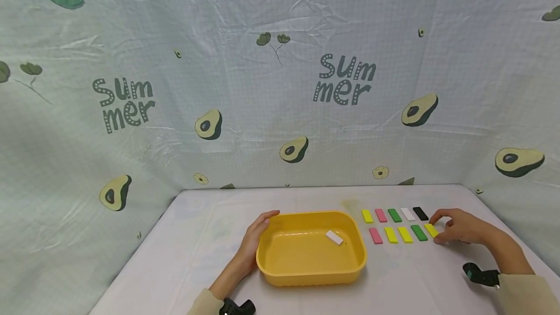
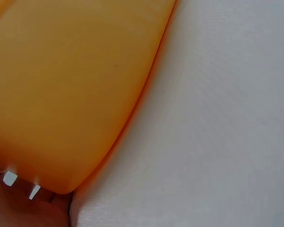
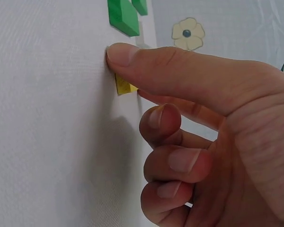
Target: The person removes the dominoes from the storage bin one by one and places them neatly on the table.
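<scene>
My left hand holds the yellow plastic tray at its far left corner, the fingers bent round the outer wall. The left wrist view shows the outer wall of the tray, with part of the fingers at its lower left. At the right end of the nearer row of blocks, my right hand pinches a small yellow block lying on the table, thumb and index finger at its two ends. In the right wrist view the thumb partly hides this block; the other fingers are curled below.
A white block lies inside the tray. To its right stand two rows of blocks, among them a pink block, a green block and a black block. A printed curtain hangs behind the white table.
</scene>
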Demonstrator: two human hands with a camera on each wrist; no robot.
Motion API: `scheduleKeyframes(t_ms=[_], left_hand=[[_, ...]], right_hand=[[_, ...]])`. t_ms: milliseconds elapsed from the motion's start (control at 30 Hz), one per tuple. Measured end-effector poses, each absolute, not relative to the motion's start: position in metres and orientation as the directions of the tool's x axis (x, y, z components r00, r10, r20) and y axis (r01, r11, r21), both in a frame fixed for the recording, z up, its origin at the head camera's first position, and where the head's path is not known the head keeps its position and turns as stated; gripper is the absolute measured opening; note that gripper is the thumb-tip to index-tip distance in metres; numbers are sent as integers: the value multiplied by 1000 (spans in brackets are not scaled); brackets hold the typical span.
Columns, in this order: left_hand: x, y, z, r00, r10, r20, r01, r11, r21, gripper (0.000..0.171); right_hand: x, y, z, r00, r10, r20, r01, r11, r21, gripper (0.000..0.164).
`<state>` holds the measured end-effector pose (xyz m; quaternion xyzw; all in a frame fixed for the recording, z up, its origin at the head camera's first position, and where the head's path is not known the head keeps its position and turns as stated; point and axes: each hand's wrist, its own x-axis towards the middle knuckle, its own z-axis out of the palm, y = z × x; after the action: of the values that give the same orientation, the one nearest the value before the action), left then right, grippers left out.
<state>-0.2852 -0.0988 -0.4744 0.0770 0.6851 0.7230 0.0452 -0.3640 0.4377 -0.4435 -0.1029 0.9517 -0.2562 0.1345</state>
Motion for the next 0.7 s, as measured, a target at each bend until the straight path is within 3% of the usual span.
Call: scheduleKeyframes(t_ms=[700], left_hand=[[-284,-99,-475,-985,162,53,43,-63,997,52]], right_hand=[[-361,441,-436,-922,-292,-256,-92,805,-587,54]])
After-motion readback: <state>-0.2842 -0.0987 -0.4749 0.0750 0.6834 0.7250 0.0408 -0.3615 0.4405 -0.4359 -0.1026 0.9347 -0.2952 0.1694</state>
